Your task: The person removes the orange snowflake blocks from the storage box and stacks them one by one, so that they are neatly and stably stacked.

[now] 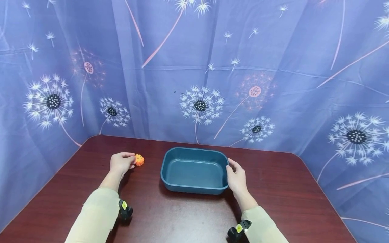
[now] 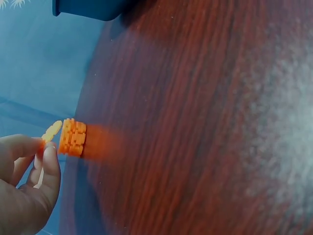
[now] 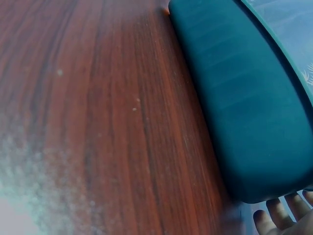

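With thumb and finger, my left hand (image 1: 121, 162) pinches a light-orange flower-shaped piece (image 2: 52, 131) with a notched edge. The piece is tilted beside a short stack of orange notched pieces (image 2: 73, 138) on the table; whether they touch is unclear. A dark teal rectangular basin (image 1: 194, 187) stands at the middle of the table, its inside bare. At its right end my right hand (image 1: 237, 177) holds the rim, thumb at the top edge. Spread fingertips (image 3: 262, 218) of that hand show by the outer end wall in the right wrist view.
The dark red wood-grain table (image 1: 146, 216) has rounded back corners. A blue curtain with dandelion prints (image 1: 170, 87) hangs behind it and along both sides. Black wrist cameras sit on both cuffs, the left camera (image 1: 125, 211) low over the table.
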